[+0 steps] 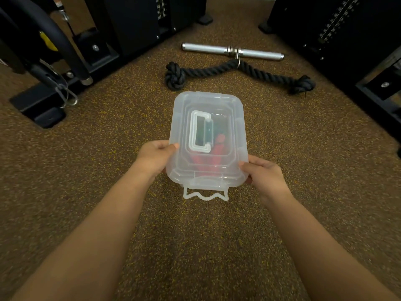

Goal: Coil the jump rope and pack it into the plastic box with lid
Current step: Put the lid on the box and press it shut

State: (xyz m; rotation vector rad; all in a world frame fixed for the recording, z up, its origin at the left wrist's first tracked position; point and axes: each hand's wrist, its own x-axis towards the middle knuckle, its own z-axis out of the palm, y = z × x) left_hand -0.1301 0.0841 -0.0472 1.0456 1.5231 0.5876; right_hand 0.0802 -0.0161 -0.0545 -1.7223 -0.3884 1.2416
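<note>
A translucent plastic box point(234, 131) with its lid on sits in the middle of the speckled floor. The lid's carry handle point(199, 131) lies flat on top. Through the plastic I see the jump rope point(218, 148) inside, with red handles and a dark part. My left hand point(155, 158) grips the box's near left side, thumb on the lid edge. My right hand point(263, 173) grips the near right corner. The front latch point(206, 195) hangs loose and unclipped below the near edge.
A black braided triceps rope point(234, 71) and a chrome straight bar point(232, 51) lie on the floor beyond the box. Black gym machine frames stand at the left point(54, 68) and right point(358, 40). Brown speckled floor point(195, 246) stretches between my arms.
</note>
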